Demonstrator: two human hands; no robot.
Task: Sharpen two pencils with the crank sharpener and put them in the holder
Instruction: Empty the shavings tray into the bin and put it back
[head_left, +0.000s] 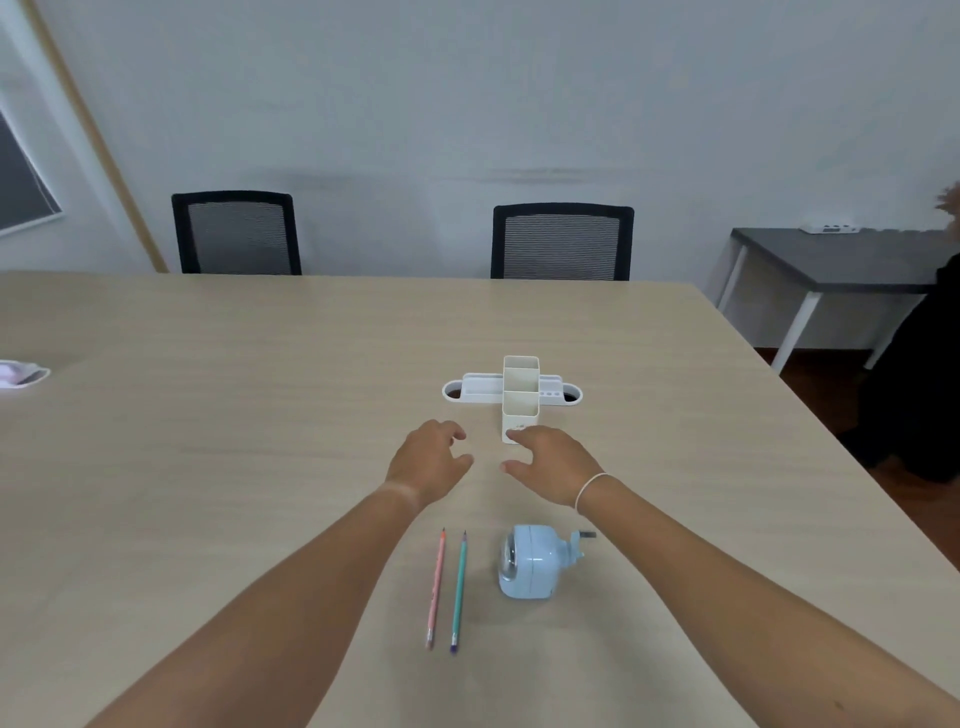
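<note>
A pink pencil (436, 588) and a teal pencil (458, 591) lie side by side on the table near me, tips pointing away. To their right stands a light blue crank sharpener (535, 563) with its handle on the right side. Farther off is a white pencil holder (520, 397) with two tall square cups and a low tray across it. My left hand (430, 461) hovers over the table left of the holder, fingers loosely curled and holding nothing. My right hand (551, 464) reaches toward the holder's front base, fingers relaxed, holding nothing.
The light wooden table (234, 415) stretches wide to the left. A small white-pink object (21, 373) lies at its far left edge. Two black mesh chairs (562, 241) stand behind the table. A grey side table (841, 260) and a dark-clothed person (919, 395) are at right.
</note>
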